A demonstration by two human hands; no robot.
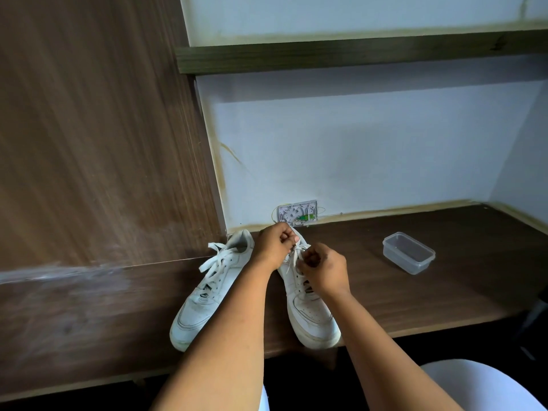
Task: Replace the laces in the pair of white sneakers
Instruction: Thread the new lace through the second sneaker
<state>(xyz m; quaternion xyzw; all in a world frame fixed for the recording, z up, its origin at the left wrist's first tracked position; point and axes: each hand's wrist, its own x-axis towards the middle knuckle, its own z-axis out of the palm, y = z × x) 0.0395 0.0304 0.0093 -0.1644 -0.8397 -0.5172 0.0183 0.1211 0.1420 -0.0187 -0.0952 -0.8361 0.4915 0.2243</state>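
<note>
Both forearms reach up from the bottom edge toward the right sneaker (311,304), which lies on the dark wooden desk (415,292) with its toe hanging just over the near edge and its heel toward the wall, so its long axis runs almost straight away from me. From where I watch, the lace (298,253) is at the top eyelets near the tongue, and both hands meet there: the left hand (274,247) sits on the far, heel side with fingers curled and pinching one lace end, the right hand (323,268) just nearer me and to the right, fingers curled round the other end. I judge the lace must be drawn along the shoe's axis, outward from the eyelets, and the left hand is closer to the heel for that. Just beside it to the left lies the other sneaker (207,292), laces loose, angled leftward at the toe. Well apart to the right stands a clear plastic box (408,253); a small wall plate (297,213) sits behind
</note>
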